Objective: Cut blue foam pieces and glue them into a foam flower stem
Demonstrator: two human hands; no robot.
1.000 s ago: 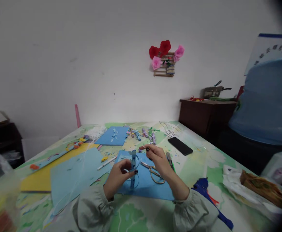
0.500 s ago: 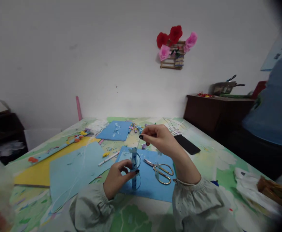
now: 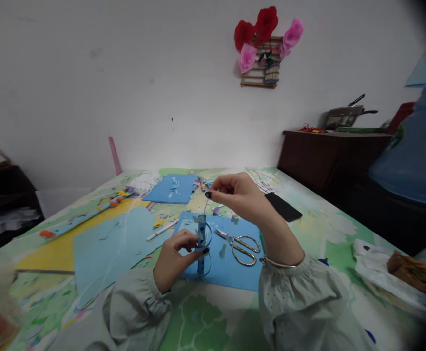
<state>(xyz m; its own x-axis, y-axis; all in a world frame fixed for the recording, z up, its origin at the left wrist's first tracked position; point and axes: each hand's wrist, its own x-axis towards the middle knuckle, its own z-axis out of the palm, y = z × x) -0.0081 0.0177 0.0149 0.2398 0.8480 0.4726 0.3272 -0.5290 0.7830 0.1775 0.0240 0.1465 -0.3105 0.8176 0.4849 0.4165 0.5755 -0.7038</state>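
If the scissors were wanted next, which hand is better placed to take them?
Probably the right hand: it is raised on the same side of the tube as the scissors, though it seems to pinch a pale strand. The left hand grips the tube.

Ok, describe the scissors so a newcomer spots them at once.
On the patterned table, find the nearer bright blue sheet. On it, right of the blue tube in the left hand, lie the scissors, set apart from the pale scraps by their two gold handle loops.
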